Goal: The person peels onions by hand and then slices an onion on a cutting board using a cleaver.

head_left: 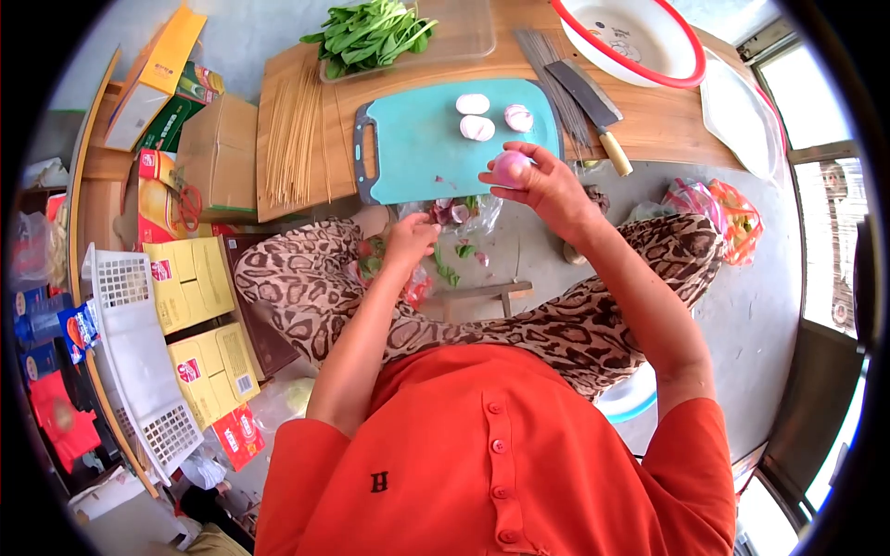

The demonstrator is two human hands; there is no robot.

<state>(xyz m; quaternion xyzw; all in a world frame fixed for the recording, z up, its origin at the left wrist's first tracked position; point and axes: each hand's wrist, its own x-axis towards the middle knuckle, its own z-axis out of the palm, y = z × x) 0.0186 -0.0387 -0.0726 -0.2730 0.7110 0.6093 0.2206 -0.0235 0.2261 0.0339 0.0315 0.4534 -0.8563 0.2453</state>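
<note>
A person in a red shirt (445, 454) and leopard-print trousers (306, 278) is sitting at a wooden desk (519, 14). The right hand (521, 173) is holding a purple onion (510, 167) above the near right part of a teal cutting board (408, 148); its fingers are standing half open, curving around the smooth, rounded, glossy bulb. The left hand (414, 238) is hanging lower, below the board's near edge, loosely curled and reaching beside dark, papery onion skins (451, 212) near a crinkled clear plastic bag (487, 215). With fingers hiding parts of the view, which way the purple onion is pointing and whether the left hand is gripping a scrap cannot be told. Three peeled onions (477, 128), white with pinkish streaks, are resting on the board, the farthest one lying with its long axis side to side. To the right, a cleaver (584, 93) is pointing its dark metal blade away and leftward, its pale wooden handle reaching over the desk's near edge; thin metal skewers (540, 69) are lying beside it. Straight bamboo skewers (295, 139) are lying left of the board, and leafy greens (371, 37) are filling part of a clear tray (464, 32).
</note>
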